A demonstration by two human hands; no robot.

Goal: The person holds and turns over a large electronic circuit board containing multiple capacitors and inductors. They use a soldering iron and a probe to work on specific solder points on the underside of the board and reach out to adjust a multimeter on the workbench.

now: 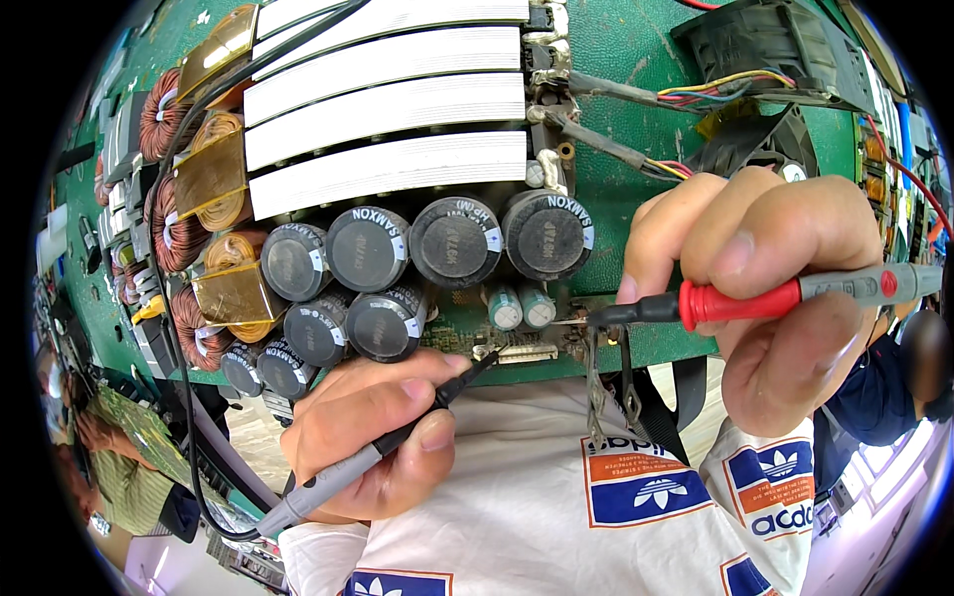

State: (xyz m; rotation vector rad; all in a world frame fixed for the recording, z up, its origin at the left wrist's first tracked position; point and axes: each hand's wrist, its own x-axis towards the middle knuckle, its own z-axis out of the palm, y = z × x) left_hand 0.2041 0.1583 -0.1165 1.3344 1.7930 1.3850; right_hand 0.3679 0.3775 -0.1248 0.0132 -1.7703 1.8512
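Note:
My left hand [363, 422] is closed round a black-and-grey test probe [323, 485]. Its tip points at a pale connector [527, 353] on the near edge of a circuit board [459, 326]; whether it touches I cannot tell. Between thumb and fingers, my right hand [795, 238] grips a red-and-grey test probe [740, 302]. That probe's thin metal tip reaches left to the board beside two small teal capacitors [522, 308]. Large black capacitors [455, 243] stand in rows just beyond both tips. Metal strips [594, 382] hang under the red probe.
White finned heatsinks [388, 159] fill the board's middle, with copper-wound coils [181, 236] to their left. Black fans [770, 50] on coloured wires lie at the far right on the green mat [626, 50]. A black lead [164, 308] curves down the left side.

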